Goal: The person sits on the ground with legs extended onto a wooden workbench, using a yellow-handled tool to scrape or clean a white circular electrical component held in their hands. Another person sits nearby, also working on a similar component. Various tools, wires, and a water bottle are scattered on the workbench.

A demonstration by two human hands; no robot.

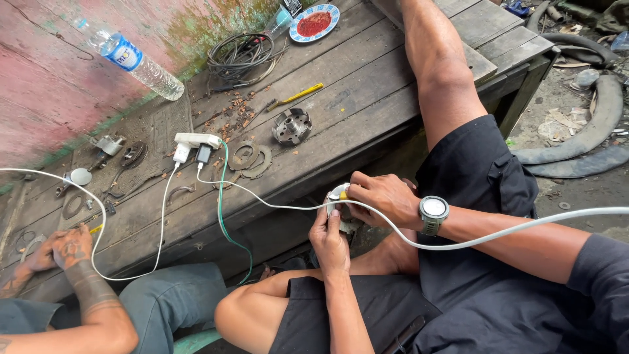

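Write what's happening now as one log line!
left hand: holds small metal part | right hand: on same part | white cable: across right wrist | bench: scattered parts

white cable [275, 206], yellow-handled brush [298, 95], blue-patterned plate [314, 23], green wire [223, 216]

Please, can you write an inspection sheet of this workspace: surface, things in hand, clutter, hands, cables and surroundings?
Surface: worn wooden platform, dirty, with scattered debris.
Things in hand: small white and yellow part, mostly hidden by the fingers.
Clutter: round metal hub, flat ring plates, yellow-handled tool, plastic bottle, plate of red sauce.
Hands: left hand and right hand both grip the part; a co-worker's tattooed hand rests on the platform.
Cables: white cable, power strip, green wire, black cable coil.
Surroundings: old tyres on the ground.
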